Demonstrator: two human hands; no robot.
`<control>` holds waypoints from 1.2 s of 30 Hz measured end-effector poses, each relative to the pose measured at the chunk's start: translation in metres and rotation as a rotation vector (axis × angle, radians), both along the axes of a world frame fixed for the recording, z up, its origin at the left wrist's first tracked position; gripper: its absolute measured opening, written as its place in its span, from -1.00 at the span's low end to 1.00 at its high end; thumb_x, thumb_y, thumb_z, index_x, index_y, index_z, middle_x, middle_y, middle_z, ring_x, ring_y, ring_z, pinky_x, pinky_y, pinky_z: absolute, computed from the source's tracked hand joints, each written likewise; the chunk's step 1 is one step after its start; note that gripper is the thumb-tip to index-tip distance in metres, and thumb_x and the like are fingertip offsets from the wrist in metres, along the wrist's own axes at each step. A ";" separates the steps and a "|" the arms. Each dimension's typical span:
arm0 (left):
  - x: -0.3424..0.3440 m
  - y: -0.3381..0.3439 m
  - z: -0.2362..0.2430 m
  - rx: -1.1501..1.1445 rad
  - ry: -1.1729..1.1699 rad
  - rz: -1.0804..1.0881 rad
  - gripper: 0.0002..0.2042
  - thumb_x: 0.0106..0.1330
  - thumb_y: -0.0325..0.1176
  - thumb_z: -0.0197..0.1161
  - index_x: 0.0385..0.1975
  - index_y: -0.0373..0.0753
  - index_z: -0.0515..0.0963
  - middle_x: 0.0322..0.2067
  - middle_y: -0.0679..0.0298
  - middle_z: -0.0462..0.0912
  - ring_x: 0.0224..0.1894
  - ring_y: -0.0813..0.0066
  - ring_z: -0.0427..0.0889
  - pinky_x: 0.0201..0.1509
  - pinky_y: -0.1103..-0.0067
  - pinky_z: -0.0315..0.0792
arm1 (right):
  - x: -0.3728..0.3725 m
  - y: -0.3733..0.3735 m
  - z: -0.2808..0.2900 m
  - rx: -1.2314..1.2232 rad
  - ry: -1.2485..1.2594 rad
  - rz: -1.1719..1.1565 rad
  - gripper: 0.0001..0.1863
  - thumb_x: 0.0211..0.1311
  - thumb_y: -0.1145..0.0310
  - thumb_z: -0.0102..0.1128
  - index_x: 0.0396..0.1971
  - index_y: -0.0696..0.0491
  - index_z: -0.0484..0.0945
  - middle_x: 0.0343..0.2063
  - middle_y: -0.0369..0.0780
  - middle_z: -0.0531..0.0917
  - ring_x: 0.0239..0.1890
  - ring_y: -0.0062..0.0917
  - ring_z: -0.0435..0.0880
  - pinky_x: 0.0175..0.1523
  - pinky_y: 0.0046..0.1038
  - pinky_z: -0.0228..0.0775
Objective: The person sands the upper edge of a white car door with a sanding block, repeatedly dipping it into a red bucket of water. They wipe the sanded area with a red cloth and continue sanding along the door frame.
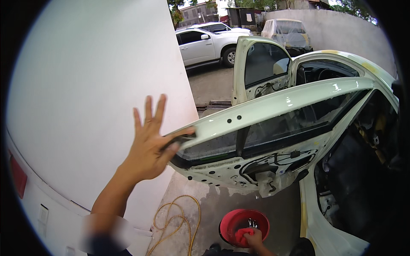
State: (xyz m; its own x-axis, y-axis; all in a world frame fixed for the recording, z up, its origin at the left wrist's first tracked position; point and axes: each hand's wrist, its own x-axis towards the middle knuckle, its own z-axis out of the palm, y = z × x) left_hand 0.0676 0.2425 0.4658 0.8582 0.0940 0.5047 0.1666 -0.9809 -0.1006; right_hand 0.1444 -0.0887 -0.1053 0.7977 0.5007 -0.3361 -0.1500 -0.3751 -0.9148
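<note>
My left hand (149, 147) is raised at the upper corner of an open, pale green-white car door (273, 100). Three of its fingers are stretched and spread, while thumb and index finger close round a small, dark, blurred piece (181, 138) against the door frame. What that piece is, I cannot make out. Lower down, my right hand (255, 240) grips a bunched red cloth (242, 234) inside a red basin (227, 226) on the ground. Water glints in the basin beside the cloth.
A white wall (94, 85) stands close on the left. A coiled yellow hose (198, 213) lies on the concrete by the basin. The stripped car body (307, 209) is at the right, its other door (240, 70) open. A white pickup (198, 49) is parked farther off.
</note>
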 end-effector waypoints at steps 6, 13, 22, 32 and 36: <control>-0.019 0.028 -0.016 -0.029 0.075 0.135 -0.64 0.54 -0.03 -0.01 0.18 0.33 0.66 0.62 0.03 -0.24 0.61 -0.26 -0.53 0.48 -0.25 -0.69 | 0.008 0.000 0.011 0.100 -0.107 0.137 -0.70 -0.03 0.37 0.43 -0.23 0.11 0.75 -0.25 -0.16 0.78 -0.19 -0.44 0.77 -0.02 -0.40 0.60; 0.012 0.016 -0.007 0.214 0.026 -0.050 -0.66 0.54 -0.08 0.03 0.19 0.37 0.64 0.63 0.05 -0.24 0.61 -0.26 -0.56 0.46 -0.28 -0.69 | 0.010 0.018 0.032 0.127 -0.057 0.078 -0.70 0.02 0.40 0.41 -0.19 0.12 0.74 -0.23 -0.19 0.78 -0.19 -0.47 0.76 0.01 -0.43 0.60; -0.012 0.028 -0.018 0.194 0.043 0.037 -0.58 0.46 -0.19 0.08 0.26 0.40 0.58 0.62 0.00 -0.30 0.62 -0.17 -0.59 0.48 -0.17 -0.78 | -0.003 0.033 0.036 0.040 -0.059 0.076 -0.67 0.02 0.41 0.39 -0.15 0.17 0.73 -0.29 -0.21 0.78 -0.23 -0.54 0.75 -0.05 -0.45 0.60; -0.013 0.011 -0.023 0.080 0.019 0.131 -0.37 0.22 -0.18 0.47 0.34 0.39 0.49 0.60 -0.03 -0.13 0.63 -0.21 -0.36 0.49 -0.33 -0.49 | 0.000 0.039 0.039 0.130 -0.066 0.011 -0.70 -0.01 0.38 0.40 -0.21 0.09 0.76 -0.23 -0.14 0.77 -0.17 -0.39 0.79 0.02 -0.38 0.60; -0.032 0.043 -0.065 0.042 -0.145 0.013 -0.39 0.19 -0.42 0.41 0.28 0.27 0.58 0.54 -0.17 0.05 0.55 -0.29 0.06 0.54 -0.13 -0.09 | 0.013 0.039 0.048 0.071 -0.196 -0.106 -0.68 -0.05 0.33 0.43 -0.23 0.10 0.76 -0.27 -0.11 0.78 -0.20 -0.31 0.78 -0.03 -0.33 0.61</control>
State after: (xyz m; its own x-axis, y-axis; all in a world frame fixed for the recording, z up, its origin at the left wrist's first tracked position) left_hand 0.0352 0.2856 0.4011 0.7747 0.0811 0.6272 0.1951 -0.9740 -0.1150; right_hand 0.1573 -0.0500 -0.0575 0.8936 0.4275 -0.1368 -0.0023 -0.3005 -0.9538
